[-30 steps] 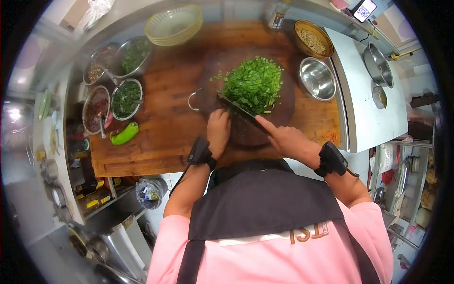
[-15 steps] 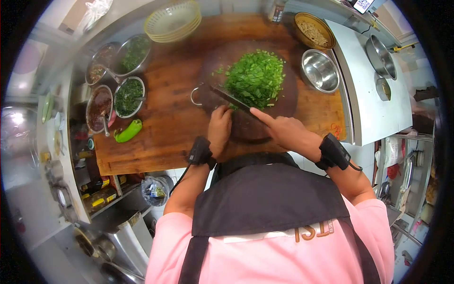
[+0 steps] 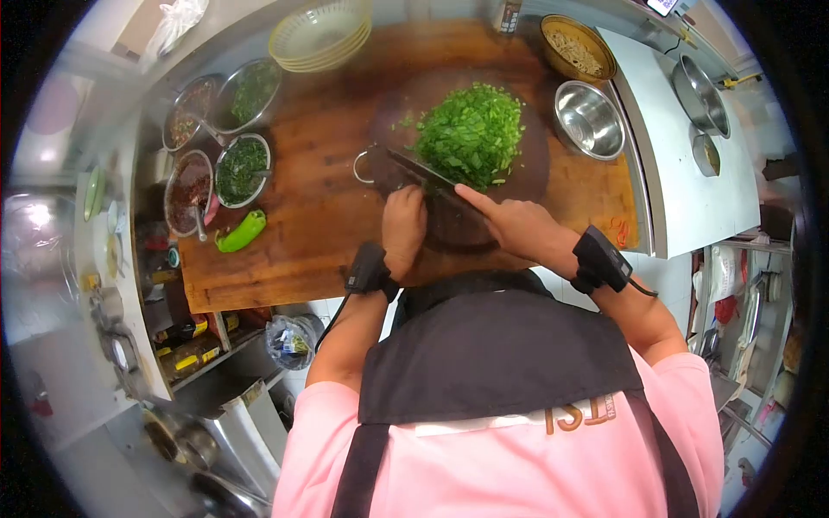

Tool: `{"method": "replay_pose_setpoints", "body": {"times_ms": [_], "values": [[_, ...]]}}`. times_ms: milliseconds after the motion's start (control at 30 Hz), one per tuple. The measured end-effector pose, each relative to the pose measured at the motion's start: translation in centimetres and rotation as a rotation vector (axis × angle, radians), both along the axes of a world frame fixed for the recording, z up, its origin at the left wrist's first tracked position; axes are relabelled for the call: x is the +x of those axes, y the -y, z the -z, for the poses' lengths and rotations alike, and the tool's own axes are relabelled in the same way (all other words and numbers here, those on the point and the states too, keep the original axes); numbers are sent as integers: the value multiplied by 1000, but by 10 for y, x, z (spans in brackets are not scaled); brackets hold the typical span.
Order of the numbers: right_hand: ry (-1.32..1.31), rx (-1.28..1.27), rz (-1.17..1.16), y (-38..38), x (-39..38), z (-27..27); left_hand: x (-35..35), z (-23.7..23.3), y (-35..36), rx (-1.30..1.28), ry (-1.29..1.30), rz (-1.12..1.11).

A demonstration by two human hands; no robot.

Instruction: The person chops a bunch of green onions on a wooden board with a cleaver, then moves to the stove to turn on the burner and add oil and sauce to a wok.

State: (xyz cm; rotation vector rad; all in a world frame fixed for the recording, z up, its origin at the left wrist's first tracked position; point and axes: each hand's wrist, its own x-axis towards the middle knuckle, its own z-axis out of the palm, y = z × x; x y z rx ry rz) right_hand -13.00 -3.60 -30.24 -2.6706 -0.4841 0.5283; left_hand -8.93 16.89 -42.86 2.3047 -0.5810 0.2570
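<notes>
A heap of chopped greens [image 3: 471, 134] lies on a dark round chopping board [image 3: 531, 168] with a metal ring at its left side. My right hand [image 3: 518, 226] is closed around the handle of a knife [image 3: 427, 173], its index finger stretched along the blade. The blade slants up to the left, along the near left edge of the heap. My left hand [image 3: 404, 226] rests just below the blade with its fingers curled together at the board's near left edge. What those fingers hold, if anything, is hidden.
Bowls of sauce [image 3: 188, 194] and chopped herbs [image 3: 242, 170] stand at the left, near a green pepper [image 3: 242, 231]. Stacked dishes [image 3: 319, 34] are at the back. An empty steel bowl [image 3: 590, 121] and a brown bowl [image 3: 577, 47] stand at the right.
The whole view has shifted slightly, so the table and bowls sit a little higher and further right. Both hands keep nearly the same places by the knife and greens.
</notes>
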Motion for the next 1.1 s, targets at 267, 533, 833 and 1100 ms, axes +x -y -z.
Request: {"method": "replay_pose_setpoints", "body": {"times_ms": [267, 533, 833, 1100], "values": [[-60, 0, -60, 5, -16, -10, -3, 2, 1, 26, 8, -54], [-58, 17, -2, 0, -3, 14, -6, 2, 3, 80, 39, -54], [-108, -37, -103, 9, -15, -23, -15, -3, -4, -2, 18, -113], [-109, 28, -12, 2, -9, 23, -15, 3, -3, 89, 45, -88]]}}
